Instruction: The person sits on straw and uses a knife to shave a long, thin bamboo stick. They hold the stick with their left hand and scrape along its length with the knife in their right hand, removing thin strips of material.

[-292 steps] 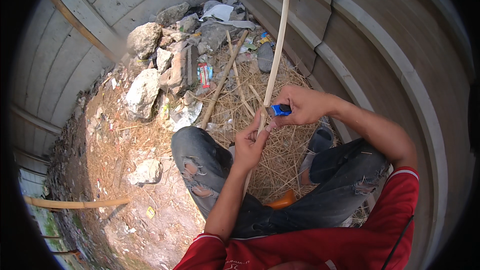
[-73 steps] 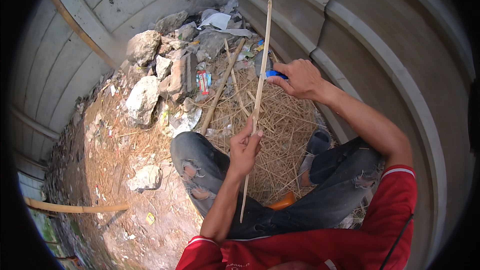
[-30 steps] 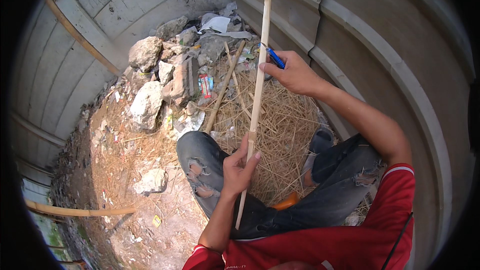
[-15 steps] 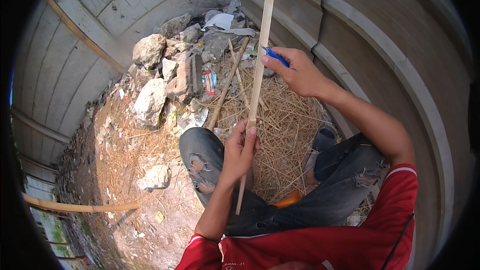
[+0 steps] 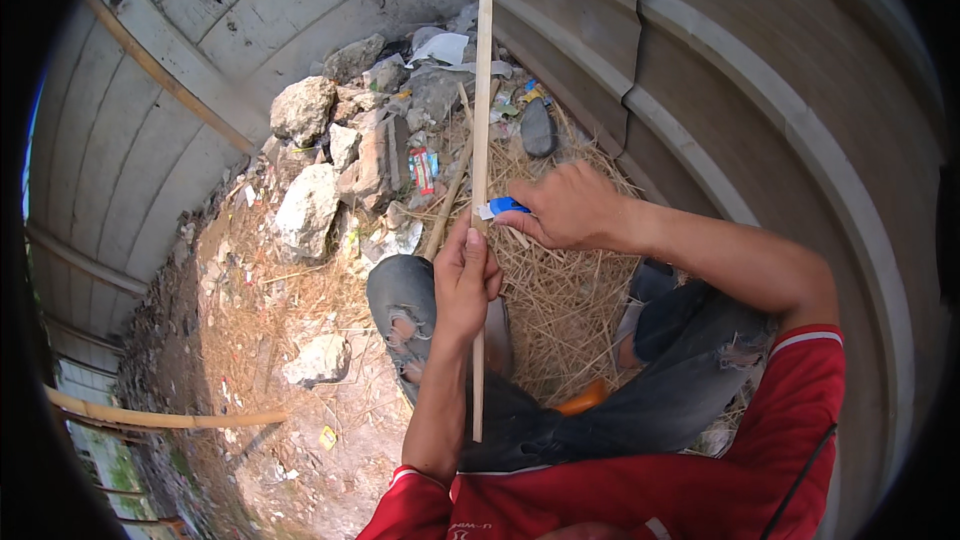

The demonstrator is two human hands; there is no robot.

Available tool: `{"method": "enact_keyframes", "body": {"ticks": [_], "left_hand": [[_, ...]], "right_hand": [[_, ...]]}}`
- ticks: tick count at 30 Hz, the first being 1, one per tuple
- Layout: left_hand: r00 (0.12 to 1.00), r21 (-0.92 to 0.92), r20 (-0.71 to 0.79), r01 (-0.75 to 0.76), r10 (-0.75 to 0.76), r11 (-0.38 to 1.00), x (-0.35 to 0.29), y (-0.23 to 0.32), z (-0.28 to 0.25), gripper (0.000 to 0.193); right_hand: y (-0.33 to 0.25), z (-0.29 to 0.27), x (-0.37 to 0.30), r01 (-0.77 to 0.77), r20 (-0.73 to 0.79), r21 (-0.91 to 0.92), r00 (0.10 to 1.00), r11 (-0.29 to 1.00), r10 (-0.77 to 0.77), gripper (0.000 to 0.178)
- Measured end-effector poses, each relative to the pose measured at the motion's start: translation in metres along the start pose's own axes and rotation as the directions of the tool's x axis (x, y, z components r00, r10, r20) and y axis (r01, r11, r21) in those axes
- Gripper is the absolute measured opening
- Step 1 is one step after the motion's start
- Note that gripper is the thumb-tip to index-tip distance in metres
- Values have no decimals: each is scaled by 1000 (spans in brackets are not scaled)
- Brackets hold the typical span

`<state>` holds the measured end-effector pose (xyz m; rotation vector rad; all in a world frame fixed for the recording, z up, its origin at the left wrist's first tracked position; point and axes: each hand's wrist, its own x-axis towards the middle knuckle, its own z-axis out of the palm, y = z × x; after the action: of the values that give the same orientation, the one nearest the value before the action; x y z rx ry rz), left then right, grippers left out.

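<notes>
1. I see the left hand point(image 5: 465, 280) wrapped tight around a long thin bamboo stick point(image 5: 481, 120). The stick stands almost straight up over the left knee point(image 5: 400, 290), and its low end hangs free above the lap.
2. The right hand point(image 5: 570, 208) is closed on a small blue cutter point(image 5: 500, 207). Its tip touches the stick just above the left thumb. The two hands are very close together.
3. I think the cutter could slip down the smooth stick and nick the thumb, because the thumb sits right under it.
4. The stick could twist or bend, since it is long and only one hand holds it.
5. A slip could also reach the knee, where the jeans are torn.
6. Around the legs lies dry straw point(image 5: 570, 290). Past it, a pile of rocks point(image 5: 310, 200) and trash sits in the corner of the dirt ground by the grey walls point(image 5: 700, 80). A sharp chip could hide in that straw.
</notes>
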<state>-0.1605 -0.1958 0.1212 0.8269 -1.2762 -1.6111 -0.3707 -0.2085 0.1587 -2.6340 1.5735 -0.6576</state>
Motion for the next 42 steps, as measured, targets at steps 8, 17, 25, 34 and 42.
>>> {"method": "enact_keyframes", "body": {"ticks": [8,17,25,34,42], "left_hand": [[994,-110,48,98,-93,989,-8,8,-8,48],[889,-155,322,389,-325,908,-120,-50,-40,48],[952,-7,186,249,-243,968,-74,-36,-14,35],[932,223,190,265,-309,938,-55,-35,6,36],[1000,334,4,5,-7,943,-49,-40,9,29]], "right_hand": [[11,0,21,-64,-75,-105,996,992,56,47],[203,-78,2,-719,-417,15,628,695,658,61],[133,-63,9,-472,-185,435,787,767,589,58],[60,-54,14,-239,-67,780,887,579,457,33],[47,-57,13,-307,19,676,916,670,401,34]]}}
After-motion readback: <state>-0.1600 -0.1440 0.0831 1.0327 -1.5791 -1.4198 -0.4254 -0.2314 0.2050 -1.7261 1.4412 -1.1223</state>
